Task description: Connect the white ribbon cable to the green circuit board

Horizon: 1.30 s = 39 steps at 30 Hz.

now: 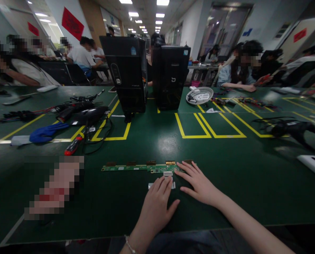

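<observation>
A long narrow green circuit board with several gold-brown tabs on its far edge lies flat on the dark green table in front of me. My right hand rests flat with fingers spread, its fingertips on the board's right end. My left hand lies beside it with fingers stretched out over a small whitish flat cable piece that sticks out from the board toward me. Neither hand grips anything.
Two black computer towers stand at mid-table behind yellow floor-style markings. Left are tangled cables, a black tool, a blue cloth and a red-handled screwdriver. A white basket sits beyond. People work at surrounding tables.
</observation>
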### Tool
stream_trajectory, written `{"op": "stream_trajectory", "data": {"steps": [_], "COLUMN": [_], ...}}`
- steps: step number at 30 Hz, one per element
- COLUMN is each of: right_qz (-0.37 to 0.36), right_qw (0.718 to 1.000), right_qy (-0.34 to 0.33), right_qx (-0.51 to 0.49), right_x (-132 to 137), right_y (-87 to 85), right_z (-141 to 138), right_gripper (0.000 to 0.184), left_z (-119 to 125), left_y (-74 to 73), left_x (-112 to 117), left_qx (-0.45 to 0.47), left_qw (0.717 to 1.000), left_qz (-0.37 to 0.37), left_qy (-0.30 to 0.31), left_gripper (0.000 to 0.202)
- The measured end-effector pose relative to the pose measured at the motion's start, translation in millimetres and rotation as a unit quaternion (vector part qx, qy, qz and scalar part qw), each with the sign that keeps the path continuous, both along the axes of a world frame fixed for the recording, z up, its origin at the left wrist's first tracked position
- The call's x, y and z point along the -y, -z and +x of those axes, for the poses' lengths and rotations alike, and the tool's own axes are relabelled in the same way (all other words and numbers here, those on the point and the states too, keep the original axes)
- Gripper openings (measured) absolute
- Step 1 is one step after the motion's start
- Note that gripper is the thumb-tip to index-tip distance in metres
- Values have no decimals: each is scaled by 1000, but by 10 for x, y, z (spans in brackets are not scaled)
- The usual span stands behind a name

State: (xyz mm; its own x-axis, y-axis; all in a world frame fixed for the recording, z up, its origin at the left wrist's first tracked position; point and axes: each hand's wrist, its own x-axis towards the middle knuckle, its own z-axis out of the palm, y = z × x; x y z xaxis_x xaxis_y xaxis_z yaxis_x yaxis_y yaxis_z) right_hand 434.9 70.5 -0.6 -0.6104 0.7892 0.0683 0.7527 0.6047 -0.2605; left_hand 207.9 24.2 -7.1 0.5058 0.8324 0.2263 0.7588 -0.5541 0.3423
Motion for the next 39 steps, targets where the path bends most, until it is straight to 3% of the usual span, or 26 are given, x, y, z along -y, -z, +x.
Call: {"op": "stream_trajectory", "data": {"steps": [16, 39], "right_qz": [-14, -8], "right_qw": [1000, 1000], "right_qy": [-13, -9], "right_qx": [3, 3], "right_x": [-9, -4], "right_y": [-24, 0], "right_z": [20, 17], "right_gripper": [61, 61], "left_z": [34, 34], "left_y": [-23, 108], "left_x": [-4, 49], "left_qx": [-10, 7], "left_qw": [1000, 1000], "left_qz": [11, 21], "left_qy": [-13, -18], "left_gripper": [52, 59]}}
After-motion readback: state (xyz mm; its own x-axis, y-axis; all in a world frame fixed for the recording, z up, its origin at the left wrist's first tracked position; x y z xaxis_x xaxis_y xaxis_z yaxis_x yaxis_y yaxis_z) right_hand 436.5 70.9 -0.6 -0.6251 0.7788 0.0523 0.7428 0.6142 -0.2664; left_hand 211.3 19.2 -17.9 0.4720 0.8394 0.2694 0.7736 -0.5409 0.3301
